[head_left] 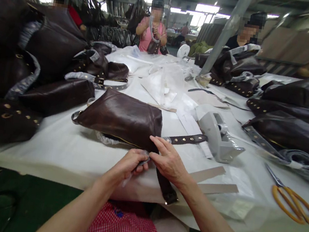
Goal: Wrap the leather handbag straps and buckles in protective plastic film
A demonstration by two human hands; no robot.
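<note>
A dark brown leather bag [122, 117] lies on its side on the white table [59, 148] in front of me. Its studded strap [187, 139] runs to the right, and a second strap end [165, 187] hangs over the table's near edge. My left hand [128, 164] is closed in a pinch on a thin strip of clear wrapping at the bag's lower edge. My right hand [167, 158] rests against the bag's corner, fingers bent and pressing on the strap where it joins the bag.
A grey tape dispenser [219, 135] stands right of the bag. Orange-handled scissors [294, 203] lie at the right. Cardboard strips [214, 181] lie near the edge. Piles of brown bags [19, 68] fill both sides. Other people [153, 28] work at the far end.
</note>
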